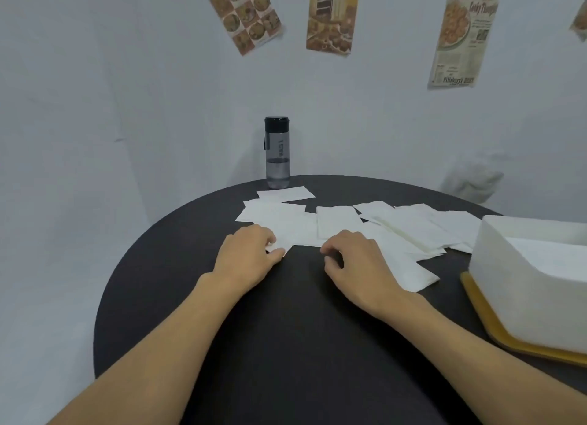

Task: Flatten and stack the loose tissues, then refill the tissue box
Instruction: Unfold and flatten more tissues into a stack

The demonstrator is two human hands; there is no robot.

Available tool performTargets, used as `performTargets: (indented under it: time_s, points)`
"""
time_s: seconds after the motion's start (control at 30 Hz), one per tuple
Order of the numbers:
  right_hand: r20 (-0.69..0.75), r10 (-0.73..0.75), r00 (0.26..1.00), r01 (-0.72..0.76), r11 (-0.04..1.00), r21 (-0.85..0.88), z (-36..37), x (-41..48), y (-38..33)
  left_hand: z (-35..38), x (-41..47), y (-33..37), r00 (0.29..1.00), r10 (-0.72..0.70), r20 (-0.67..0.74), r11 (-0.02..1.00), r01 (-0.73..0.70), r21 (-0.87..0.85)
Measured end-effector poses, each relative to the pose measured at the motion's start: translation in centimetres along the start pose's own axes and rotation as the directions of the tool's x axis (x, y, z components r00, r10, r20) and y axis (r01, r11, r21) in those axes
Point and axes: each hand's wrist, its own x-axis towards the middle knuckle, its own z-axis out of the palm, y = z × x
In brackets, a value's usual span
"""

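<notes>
1. While tissues (336, 224) lie scattered across the counter (286, 329), left hand (251, 254) pinches one's near corner, likely to lift it.
2. Right hand (357, 262): fingers curled at a tissue edge; grip unclear.
3. Tissue box (508, 281) far right, within reach for refilling.

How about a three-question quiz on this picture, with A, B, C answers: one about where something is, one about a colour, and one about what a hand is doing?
1. Where does the bottle stand?
A) on the floor
B) at the far edge of the table, behind the tissues
C) on a chair

2. What colour is the flat piece under the tissue box?
A) yellow
B) red
C) green

3. What is the left hand doing?
A) waving in the air
B) making an empty fist
C) pinching a tissue corner

Answers:
1 B: it rises just beyond the farthest tissue.
2 A: a yellow rim shows beneath the white box.
3 C: thumb and fingers close on a white corner.
</notes>
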Motion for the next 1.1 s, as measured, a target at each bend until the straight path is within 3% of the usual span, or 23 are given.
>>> performTargets:
  time_s: [0.17, 0.47, 0.63, 0.83, 1.1]
  points:
    - [-0.008, -0.003, 1.0, 0.003, 1.0, -0.014, 0.7, 0.2, 0.6, 0.2, 0.6, -0.3, 1.0, 0.022, -0.002, 0.999, -0.022, -0.034]
    - [-0.013, -0.042, 0.999, 0.042, 0.999, -0.032, 0.6, 0.0, 0.3, -0.9, -0.1, 0.6, 0.99, 0.138, 0.001, 0.983, -0.137, 0.119]
    - [-0.143, -0.01, 0.99, 0.03, 0.989, 0.142, 0.3, -0.2, 0.2, -2.7, -1.8, 0.5, 0.939, 0.226, -0.259, 0.949, -0.273, -0.161]
    - [-0.252, 0.043, 0.967, 0.052, 0.932, 0.358, -1.5, -0.3, -0.2, -3.3, -3.8, 2.4, 0.91, 0.335, -0.244, 0.819, -0.409, -0.402]
    - [-0.115, 0.045, 0.992, 0.024, 0.843, 0.537, -3.2, -0.4, 1.1, -3.2, -4.2, 3.4, 0.92, 0.179, -0.349, 0.742, -0.359, -0.566]
